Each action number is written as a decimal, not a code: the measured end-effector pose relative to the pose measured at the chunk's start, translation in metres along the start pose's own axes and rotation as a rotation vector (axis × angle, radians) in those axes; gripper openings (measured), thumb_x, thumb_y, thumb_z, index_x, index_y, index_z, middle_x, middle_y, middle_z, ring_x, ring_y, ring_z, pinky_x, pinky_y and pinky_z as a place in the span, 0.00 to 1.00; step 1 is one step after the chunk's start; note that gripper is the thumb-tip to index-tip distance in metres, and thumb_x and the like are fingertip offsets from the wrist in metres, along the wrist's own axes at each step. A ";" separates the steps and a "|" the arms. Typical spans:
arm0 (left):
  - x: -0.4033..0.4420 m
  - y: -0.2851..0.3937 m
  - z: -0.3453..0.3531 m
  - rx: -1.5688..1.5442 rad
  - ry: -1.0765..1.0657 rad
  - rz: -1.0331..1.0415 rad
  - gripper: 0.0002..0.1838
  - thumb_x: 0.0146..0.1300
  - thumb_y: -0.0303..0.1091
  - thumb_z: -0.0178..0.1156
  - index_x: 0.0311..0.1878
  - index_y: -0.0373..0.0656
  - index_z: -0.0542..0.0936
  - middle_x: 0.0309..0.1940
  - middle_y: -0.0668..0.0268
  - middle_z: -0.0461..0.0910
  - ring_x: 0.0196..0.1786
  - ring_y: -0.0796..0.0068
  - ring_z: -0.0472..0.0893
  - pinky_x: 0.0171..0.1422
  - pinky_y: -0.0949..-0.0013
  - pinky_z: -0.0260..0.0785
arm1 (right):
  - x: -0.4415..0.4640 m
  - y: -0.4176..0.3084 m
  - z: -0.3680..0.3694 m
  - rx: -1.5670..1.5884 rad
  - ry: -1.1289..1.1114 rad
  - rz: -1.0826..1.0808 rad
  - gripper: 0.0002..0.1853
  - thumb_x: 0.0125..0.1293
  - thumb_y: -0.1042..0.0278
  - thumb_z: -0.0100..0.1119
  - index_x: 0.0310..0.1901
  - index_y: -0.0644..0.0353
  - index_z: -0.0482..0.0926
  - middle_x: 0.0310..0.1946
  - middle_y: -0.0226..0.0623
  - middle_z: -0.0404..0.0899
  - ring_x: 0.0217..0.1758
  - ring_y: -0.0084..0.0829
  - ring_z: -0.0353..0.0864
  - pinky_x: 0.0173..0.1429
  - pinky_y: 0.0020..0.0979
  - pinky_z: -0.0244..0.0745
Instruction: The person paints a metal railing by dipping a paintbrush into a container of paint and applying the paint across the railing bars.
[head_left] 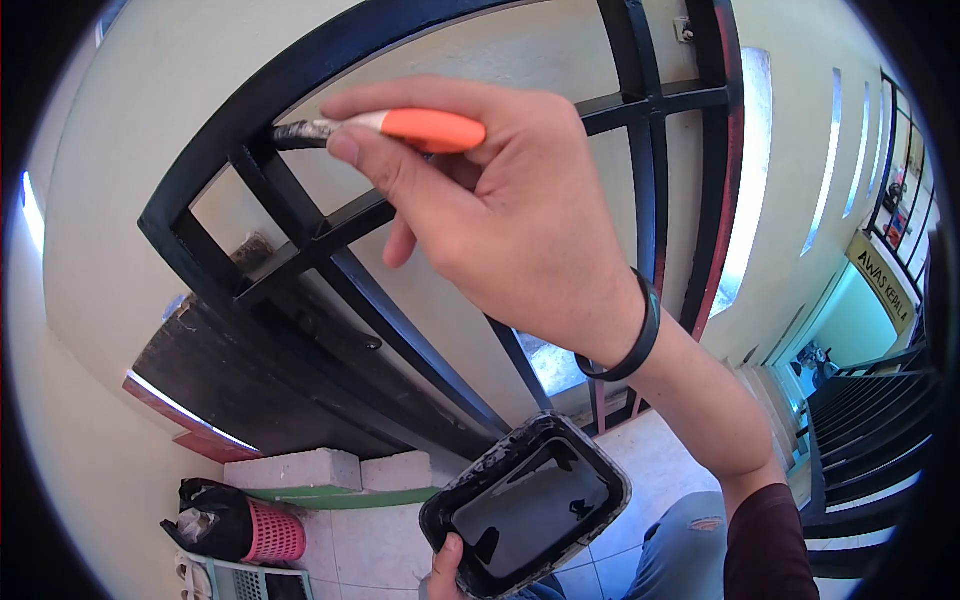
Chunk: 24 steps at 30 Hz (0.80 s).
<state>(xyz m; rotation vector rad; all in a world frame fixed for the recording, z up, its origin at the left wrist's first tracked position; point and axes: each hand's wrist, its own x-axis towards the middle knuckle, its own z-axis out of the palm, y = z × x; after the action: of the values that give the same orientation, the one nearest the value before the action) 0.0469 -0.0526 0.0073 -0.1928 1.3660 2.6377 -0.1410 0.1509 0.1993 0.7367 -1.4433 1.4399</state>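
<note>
My right hand is closed around a paintbrush with an orange handle, raised in the upper middle of the view. The brush's dark, paint-covered bristles point left and meet a bar of the black metal frame, near its curved outer edge. Low in the view, my left hand grips the near left rim of a rectangular black tray that holds dark, glossy paint. Only the thumb and part of that hand show; its other fingers are hidden under the tray.
Behind the metal frame stands a pale wall with a dark board leaning low. White blocks and a pink basket with a black bag sit at lower left. Black railings and a sign are at right.
</note>
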 end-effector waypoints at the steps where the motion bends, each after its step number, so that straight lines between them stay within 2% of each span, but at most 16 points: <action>1: 0.001 0.000 -0.001 -0.037 0.003 -0.022 0.29 0.81 0.48 0.51 0.73 0.34 0.72 0.68 0.55 0.79 0.69 0.59 0.80 0.75 0.56 0.72 | -0.002 0.001 -0.002 -0.039 -0.036 -0.004 0.08 0.67 0.70 0.68 0.44 0.63 0.90 0.22 0.45 0.84 0.20 0.35 0.82 0.29 0.31 0.74; 3: 0.005 0.002 -0.002 -0.120 0.012 -0.059 0.28 0.81 0.46 0.53 0.73 0.34 0.73 0.68 0.55 0.79 0.68 0.59 0.80 0.74 0.56 0.73 | -0.006 0.002 -0.006 -0.090 -0.061 -0.019 0.08 0.67 0.70 0.69 0.44 0.61 0.90 0.21 0.44 0.83 0.19 0.34 0.80 0.28 0.31 0.73; 6: 0.001 0.010 0.007 -0.033 0.356 -0.235 0.27 0.79 0.42 0.57 0.72 0.34 0.73 0.67 0.55 0.80 0.67 0.60 0.81 0.73 0.56 0.74 | -0.011 0.004 -0.010 -0.142 -0.051 -0.081 0.08 0.66 0.71 0.70 0.44 0.59 0.91 0.21 0.43 0.83 0.18 0.35 0.78 0.27 0.29 0.71; 8: 0.002 0.010 0.002 -0.063 0.285 -0.248 0.26 0.79 0.42 0.58 0.71 0.34 0.74 0.66 0.56 0.81 0.66 0.60 0.82 0.72 0.57 0.75 | -0.013 0.011 -0.007 -0.176 -0.036 -0.163 0.08 0.65 0.71 0.71 0.45 0.58 0.91 0.21 0.43 0.83 0.18 0.35 0.77 0.26 0.28 0.71; 11: 0.004 0.010 0.003 -0.055 0.252 -0.232 0.26 0.78 0.42 0.60 0.70 0.34 0.75 0.64 0.56 0.82 0.64 0.60 0.83 0.71 0.57 0.75 | -0.017 0.016 0.003 -0.274 -0.030 -0.330 0.12 0.67 0.73 0.71 0.51 0.58 0.89 0.27 0.38 0.87 0.22 0.30 0.83 0.27 0.24 0.74; 12: 0.004 0.009 0.003 -0.046 0.252 -0.219 0.27 0.77 0.43 0.60 0.70 0.34 0.75 0.63 0.56 0.82 0.64 0.60 0.83 0.71 0.57 0.76 | -0.018 0.019 0.003 -0.311 -0.023 -0.416 0.14 0.69 0.73 0.70 0.55 0.58 0.88 0.29 0.35 0.88 0.23 0.24 0.84 0.26 0.21 0.74; 13: 0.002 0.008 0.000 -0.056 0.260 -0.199 0.27 0.77 0.43 0.61 0.70 0.34 0.75 0.63 0.56 0.82 0.63 0.60 0.83 0.71 0.57 0.76 | -0.020 0.021 0.002 -0.367 -0.002 -0.472 0.14 0.70 0.73 0.70 0.56 0.58 0.88 0.31 0.36 0.89 0.23 0.22 0.84 0.26 0.19 0.73; 15: 0.001 0.006 -0.005 -0.080 0.271 -0.156 0.27 0.76 0.43 0.62 0.71 0.35 0.75 0.62 0.56 0.82 0.63 0.59 0.83 0.71 0.57 0.75 | -0.028 0.021 -0.006 -0.474 0.017 -0.498 0.15 0.72 0.71 0.69 0.58 0.58 0.88 0.35 0.37 0.90 0.23 0.19 0.84 0.25 0.17 0.72; 18: 0.003 0.028 0.007 0.175 0.176 -0.214 0.29 0.76 0.42 0.61 0.73 0.36 0.72 0.64 0.56 0.81 0.65 0.59 0.82 0.72 0.56 0.74 | -0.039 0.017 -0.005 -0.552 -0.026 -0.527 0.16 0.73 0.69 0.69 0.59 0.59 0.87 0.39 0.39 0.91 0.23 0.18 0.85 0.24 0.15 0.71; 21: 0.009 0.008 -0.014 -0.006 0.068 -0.180 0.30 0.77 0.42 0.60 0.76 0.38 0.69 0.66 0.57 0.79 0.67 0.61 0.79 0.73 0.57 0.72 | -0.038 0.015 0.002 -0.549 -0.078 -0.574 0.16 0.73 0.69 0.70 0.59 0.60 0.87 0.39 0.38 0.91 0.23 0.18 0.84 0.24 0.15 0.70; 24: 0.007 0.011 -0.018 -0.007 0.099 -0.227 0.32 0.77 0.43 0.60 0.78 0.38 0.66 0.68 0.57 0.77 0.69 0.62 0.77 0.75 0.58 0.70 | -0.027 0.023 0.010 -0.556 -0.036 -0.634 0.15 0.72 0.69 0.70 0.58 0.60 0.88 0.35 0.36 0.91 0.22 0.18 0.84 0.24 0.15 0.69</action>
<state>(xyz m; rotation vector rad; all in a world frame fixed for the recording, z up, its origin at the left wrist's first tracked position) 0.0383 -0.0732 0.0043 -0.4569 1.2793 2.4741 -0.1529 0.1387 0.1666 0.7613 -1.3726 0.5109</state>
